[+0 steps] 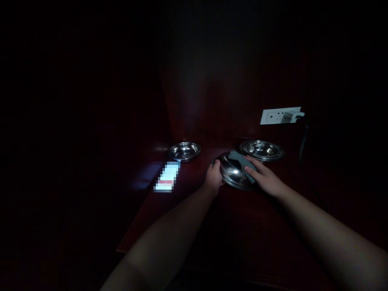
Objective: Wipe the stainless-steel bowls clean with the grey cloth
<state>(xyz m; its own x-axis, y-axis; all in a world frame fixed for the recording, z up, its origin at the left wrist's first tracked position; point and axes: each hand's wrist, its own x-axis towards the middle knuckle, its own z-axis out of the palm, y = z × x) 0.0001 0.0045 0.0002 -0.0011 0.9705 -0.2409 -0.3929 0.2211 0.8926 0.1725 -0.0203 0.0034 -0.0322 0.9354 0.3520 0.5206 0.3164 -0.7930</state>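
The scene is very dark. My left hand (pixel 214 178) grips the left rim of a steel bowl (pixel 232 174) that is tilted with its rounded underside facing me, resting on a dark red wooden table (pixel 188 202). My right hand (pixel 263 178) presses a grey cloth (pixel 241 160) against the bowl's outer surface, fingers lying over the cloth.
A second steel bowl (pixel 184 150) stands upright at the back left. A third one (pixel 262 150) sits at the back right, just behind my right hand. A lit phone screen (pixel 167 177) lies on the table left of my hands. A white wall socket (pixel 280 115) with a plugged cable is behind.
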